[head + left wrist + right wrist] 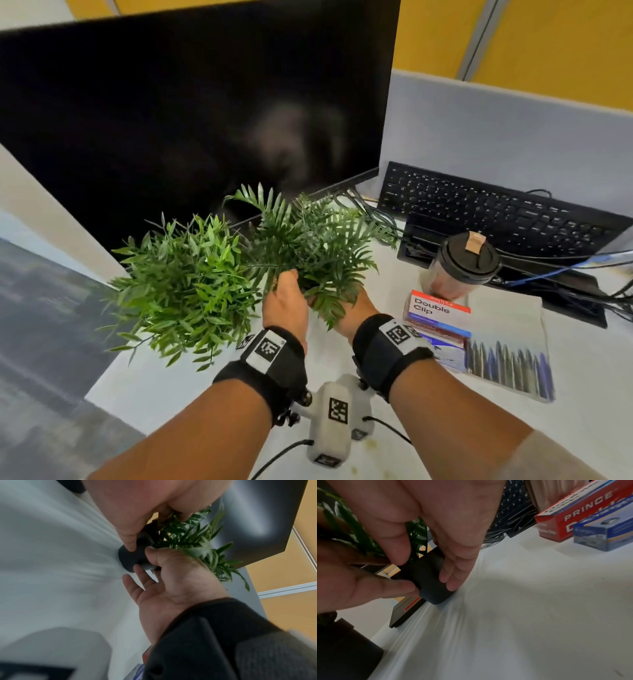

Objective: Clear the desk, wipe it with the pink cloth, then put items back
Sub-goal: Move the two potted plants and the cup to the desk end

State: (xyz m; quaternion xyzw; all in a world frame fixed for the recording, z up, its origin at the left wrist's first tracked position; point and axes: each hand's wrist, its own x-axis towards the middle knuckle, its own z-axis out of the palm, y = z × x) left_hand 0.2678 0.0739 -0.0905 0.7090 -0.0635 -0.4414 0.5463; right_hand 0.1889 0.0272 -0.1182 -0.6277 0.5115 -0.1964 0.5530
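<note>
Two wrist-worn cameras nearest the lens, forearms reaching forward over the white desk (342, 359). Leftmost, a bushy potted plant (185, 284) stands at the desk's left edge, untouched. Next, left hand (286, 305) and right hand (356, 313) close from either side on the small black pot (433, 582) of a fern (308, 240), fingers curled and pinching its wall; pot base at or just above the desk, cannot tell which. Pot sits squarely between the palms, upright, fronds rising toward the monitor (191, 113). Both hands equally near. Right of them: a clip box (438, 313), a lidded cup (459, 265), pens (507, 363), a keyboard (496, 212). Likely placing or lifting; no pink cloth in sight.
</note>
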